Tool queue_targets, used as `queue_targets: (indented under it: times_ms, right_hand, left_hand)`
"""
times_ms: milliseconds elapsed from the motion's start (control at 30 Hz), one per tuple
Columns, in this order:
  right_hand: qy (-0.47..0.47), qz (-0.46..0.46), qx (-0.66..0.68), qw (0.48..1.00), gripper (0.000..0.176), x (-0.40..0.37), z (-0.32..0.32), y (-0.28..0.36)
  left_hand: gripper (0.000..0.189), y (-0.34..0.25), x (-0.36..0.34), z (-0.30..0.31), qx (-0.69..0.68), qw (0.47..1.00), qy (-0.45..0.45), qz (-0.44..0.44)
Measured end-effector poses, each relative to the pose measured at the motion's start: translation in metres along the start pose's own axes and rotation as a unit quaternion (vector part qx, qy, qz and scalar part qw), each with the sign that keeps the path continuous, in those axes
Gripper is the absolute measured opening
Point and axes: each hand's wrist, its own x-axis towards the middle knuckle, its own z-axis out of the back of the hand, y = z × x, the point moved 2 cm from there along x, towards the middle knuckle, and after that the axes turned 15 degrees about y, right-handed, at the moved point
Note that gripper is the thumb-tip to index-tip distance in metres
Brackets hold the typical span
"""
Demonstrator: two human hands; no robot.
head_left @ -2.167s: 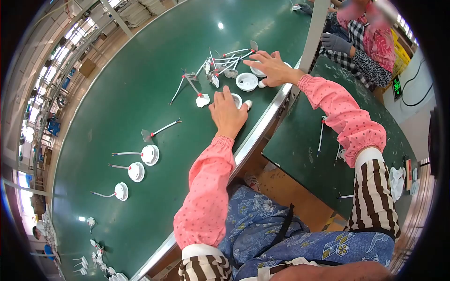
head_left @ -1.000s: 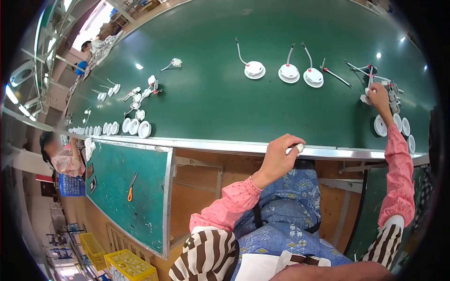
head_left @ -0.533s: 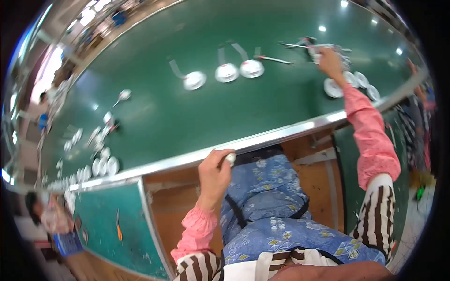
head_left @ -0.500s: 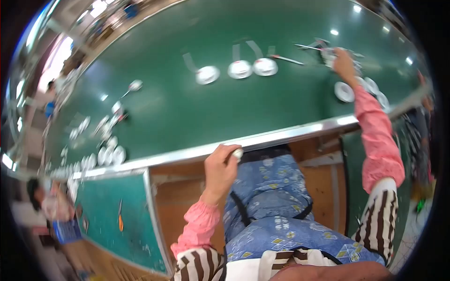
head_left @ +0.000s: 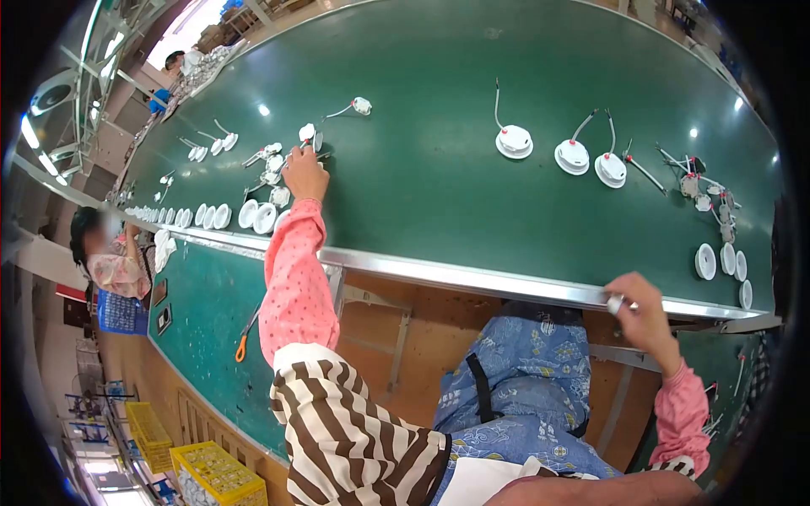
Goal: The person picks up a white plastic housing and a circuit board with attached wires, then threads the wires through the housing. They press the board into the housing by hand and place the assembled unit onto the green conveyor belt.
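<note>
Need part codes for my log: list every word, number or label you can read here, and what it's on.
No text can be read anywhere.
Blue board beside the side table: any print too small to read.
Two dark plates on that table: too small to read.
White discs on the green belt: no marking shows.
Small white part in the right hand: no marking shows.

Pink dotted oversleeves [head_left: 291, 270], brown-and-white striped shirt [head_left: 354, 430], blue patterned apron [head_left: 523, 371]
</note>
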Motion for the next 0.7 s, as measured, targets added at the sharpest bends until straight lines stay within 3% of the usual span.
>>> queue_targets:
  times_ms: [67, 100, 267, 333, 367, 433, 533, 600, 700]
  right_hand:
    - [-0.018, 0.02, -0.085, 0.996, 0.027, -0.003, -0.008, 0.022]
    - [-0.041, 0.029, -0.105, 0.993, 0.025, -0.004, -0.009, 0.029]
    - [-0.08, -0.011, 0.105, 0.991, 0.02, -0.003, -0.022, 0.059]
    - [-0.021, -0.082, 0.399, 0.913, 0.023, 0.015, -0.044, 0.064]
    - [0.008, -0.088, 0.495, 0.865, 0.036, 0.03, -0.054, 0.07]
    - [0.063, -0.011, 0.616, 0.785, 0.054, 0.059, -0.076, 0.08]
    - [0.1, 0.042, 0.743, 0.66, 0.056, 0.076, -0.099, 0.092]
    - [0.091, 0.056, 0.757, 0.645, 0.054, 0.066, -0.102, 0.105]
    - [-0.008, 0.018, 0.677, 0.736, 0.043, 0.038, -0.103, 0.089]
  left_hand:
    - [0.016, -0.001, 0.017, -0.009, -0.01, 0.999, 0.047, 0.0]
    - [0.015, -0.012, 0.017, -0.007, -0.044, 0.999, 0.014, -0.018]
    - [0.01, -0.087, -0.052, 0.077, -0.242, 0.959, -0.096, -0.115]
    - [0.015, -0.124, -0.097, 0.114, -0.341, 0.92, -0.104, -0.164]
    - [0.018, -0.142, -0.12, 0.129, -0.369, 0.905, -0.103, -0.182]
    - [0.022, -0.173, -0.166, 0.151, -0.429, 0.873, -0.1, -0.209]
    - [0.027, -0.216, -0.239, 0.162, -0.491, 0.841, -0.105, -0.202]
    - [0.032, -0.241, -0.282, 0.161, -0.512, 0.833, -0.101, -0.182]
    - [0.035, -0.269, -0.319, 0.168, -0.496, 0.835, -0.089, -0.22]
